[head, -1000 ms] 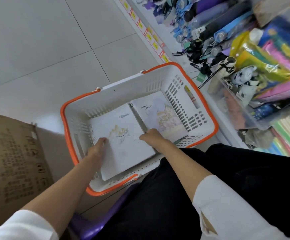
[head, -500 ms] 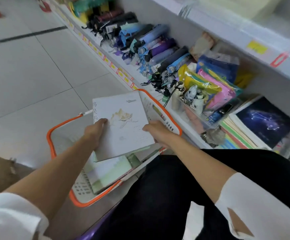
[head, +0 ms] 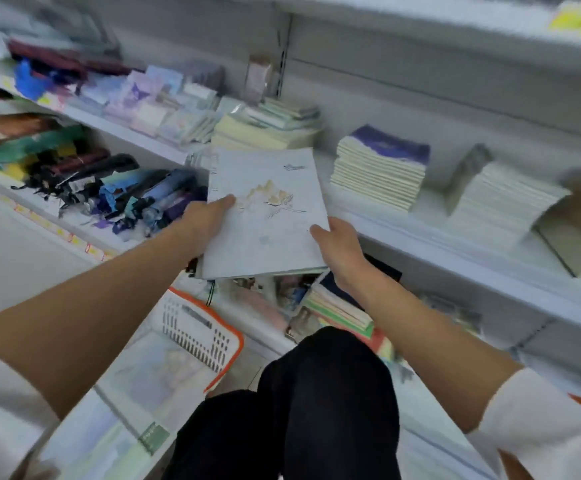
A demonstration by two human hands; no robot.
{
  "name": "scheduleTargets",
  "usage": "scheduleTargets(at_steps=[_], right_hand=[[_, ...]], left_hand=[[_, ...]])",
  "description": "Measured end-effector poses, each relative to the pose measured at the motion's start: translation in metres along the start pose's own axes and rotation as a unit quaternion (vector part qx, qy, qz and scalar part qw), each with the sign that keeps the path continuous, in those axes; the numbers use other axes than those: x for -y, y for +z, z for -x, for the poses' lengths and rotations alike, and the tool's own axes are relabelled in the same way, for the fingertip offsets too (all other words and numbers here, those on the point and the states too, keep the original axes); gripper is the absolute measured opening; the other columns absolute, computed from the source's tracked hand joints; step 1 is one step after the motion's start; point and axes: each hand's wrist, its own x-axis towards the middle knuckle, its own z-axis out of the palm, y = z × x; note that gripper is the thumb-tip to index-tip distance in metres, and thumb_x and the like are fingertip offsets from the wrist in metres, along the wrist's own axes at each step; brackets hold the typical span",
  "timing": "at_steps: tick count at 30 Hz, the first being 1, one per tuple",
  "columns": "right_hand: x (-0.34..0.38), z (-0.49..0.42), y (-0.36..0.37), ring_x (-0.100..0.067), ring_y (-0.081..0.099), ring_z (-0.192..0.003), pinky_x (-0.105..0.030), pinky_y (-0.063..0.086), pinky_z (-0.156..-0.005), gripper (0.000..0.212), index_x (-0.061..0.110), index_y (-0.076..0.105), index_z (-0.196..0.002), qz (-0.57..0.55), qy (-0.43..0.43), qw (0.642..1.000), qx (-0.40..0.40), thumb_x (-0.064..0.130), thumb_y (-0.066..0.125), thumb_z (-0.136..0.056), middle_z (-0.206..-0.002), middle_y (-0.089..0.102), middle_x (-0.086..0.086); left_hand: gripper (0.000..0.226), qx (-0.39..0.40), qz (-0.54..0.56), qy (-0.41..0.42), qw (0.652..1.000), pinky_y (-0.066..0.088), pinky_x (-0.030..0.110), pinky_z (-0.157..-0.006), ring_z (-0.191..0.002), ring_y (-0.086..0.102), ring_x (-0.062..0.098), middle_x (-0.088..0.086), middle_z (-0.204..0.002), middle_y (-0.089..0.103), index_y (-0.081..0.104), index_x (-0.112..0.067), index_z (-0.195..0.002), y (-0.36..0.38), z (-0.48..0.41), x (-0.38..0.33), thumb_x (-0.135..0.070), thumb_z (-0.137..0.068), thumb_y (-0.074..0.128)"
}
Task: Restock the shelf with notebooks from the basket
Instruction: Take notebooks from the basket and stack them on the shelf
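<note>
Holds the notebooks (head: 265,209) out in front, between both hands, level with the middle shelf (head: 427,216). Grips the left edge with the left hand (head: 206,220), thumb on the cover, fingers curled under. Grips the lower right corner with the right hand (head: 337,247) the same way. Differs from a second ago: then low inside the basket (head: 192,329), now lifted clear of it, basket down below the left forearm. Means pick-up done, placing not yet. Leaves others lying in the basket. Calls for a matching pile beyond the hands; too blurred to tell which.
</note>
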Motion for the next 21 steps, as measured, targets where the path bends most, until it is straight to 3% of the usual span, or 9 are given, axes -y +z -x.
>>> scheduleTargets(at_steps=[2,4,6,10,13,15,17,18,21], right_hand=[[0.010,-0.004,-0.032,-0.004,0.060,-0.077,-0.014,0.049,-0.065,0.020,0.022,0.061,-0.090,-0.029,-0.015,0.998,-0.049,0.010,0.047,-0.097,-0.092,0.064,0.007],[0.016,-0.011,-0.060,-0.009,0.062,-0.082,-0.020,0.051,-0.074,0.019,0.018,0.062,-0.096,-0.064,-0.026,0.993,-0.097,0.007,0.047,-0.097,-0.097,0.065,0.002],[0.023,-0.024,-0.084,-0.011,0.063,-0.083,-0.018,0.052,-0.074,0.020,0.015,0.062,-0.105,-0.092,-0.031,0.985,-0.142,0.005,0.048,-0.096,-0.099,0.066,0.000],[0.035,-0.057,-0.121,-0.005,0.059,-0.073,-0.015,0.045,-0.059,0.020,0.012,0.063,-0.109,-0.109,-0.009,0.972,-0.206,0.007,0.049,-0.096,-0.093,0.064,0.003],[0.041,-0.084,-0.133,-0.011,0.054,-0.063,-0.020,0.042,-0.054,0.016,0.013,0.057,-0.080,-0.122,0.024,0.960,-0.250,0.006,0.051,-0.093,-0.076,0.058,0.003],[0.039,-0.099,-0.137,-0.017,0.050,-0.063,-0.025,0.041,-0.058,0.015,0.011,0.053,-0.078,-0.125,0.068,0.955,-0.258,0.007,0.052,-0.092,-0.077,0.054,-0.003],[0.034,-0.106,-0.139,-0.022,0.052,-0.073,-0.030,0.042,-0.067,0.005,0.006,0.054,-0.090,-0.128,0.094,0.956,-0.246,0.010,0.055,-0.093,-0.092,0.054,-0.011],[0.029,-0.106,-0.141,-0.022,0.054,-0.080,-0.032,0.045,-0.071,0.012,0.004,0.055,-0.097,-0.122,0.082,0.961,-0.236,0.015,0.056,-0.093,-0.099,0.055,-0.012],[0.006,-0.089,-0.138,-0.015,0.048,-0.118,-0.033,0.041,-0.100,0.053,0.012,0.047,-0.135,-0.072,-0.020,0.972,-0.224,0.036,0.064,-0.091,-0.129,0.048,0.002]], left_hand=[[0.040,0.045,0.010,0.011,0.999,0.056,0.038,-0.078,-0.090,0.066,0.029,0.013,-0.118,0.065,0.063,0.000,-0.116,0.034,0.000,-0.030,-0.029,-0.089,0.067],[0.018,0.096,0.009,0.020,0.995,0.054,0.028,-0.056,-0.072,0.065,0.023,0.012,-0.107,0.067,0.065,-0.006,-0.096,0.065,0.003,-0.056,-0.023,-0.090,0.066],[0.010,0.132,-0.008,0.037,0.990,0.053,0.026,-0.050,-0.071,0.065,0.022,0.013,-0.106,0.067,0.065,-0.006,-0.091,0.090,0.005,-0.074,-0.016,-0.090,0.065],[0.037,0.177,-0.065,0.100,0.977,0.056,0.026,-0.060,-0.085,0.065,0.020,0.011,-0.117,0.064,0.059,-0.006,-0.124,0.125,0.002,-0.092,-0.004,-0.088,0.066],[0.050,0.180,-0.066,0.106,0.976,0.058,0.033,-0.069,-0.102,0.063,0.029,0.015,-0.126,0.057,0.050,-0.007,-0.132,0.146,-0.007,-0.097,0.003,-0.086,0.066],[0.046,0.150,-0.095,0.129,0.976,0.057,0.038,-0.082,-0.108,0.062,0.033,0.019,-0.127,0.057,0.054,-0.006,-0.126,0.156,-0.015,-0.097,0.003,-0.083,0.069],[0.040,0.113,-0.076,0.145,0.980,0.054,0.043,-0.092,-0.111,0.060,0.033,0.018,-0.126,0.057,0.061,-0.007,-0.117,0.162,-0.022,-0.093,0.001,-0.080,0.073],[0.037,0.097,-0.057,0.151,0.982,0.053,0.045,-0.094,-0.111,0.060,0.033,0.016,-0.126,0.057,0.064,-0.009,-0.111,0.165,-0.023,-0.090,0.001,-0.078,0.075],[0.029,0.057,-0.065,0.226,0.970,0.055,0.033,-0.090,-0.105,0.060,0.021,0.002,-0.113,0.060,0.067,-0.021,-0.097,0.167,-0.025,-0.077,-0.004,-0.076,0.078]])
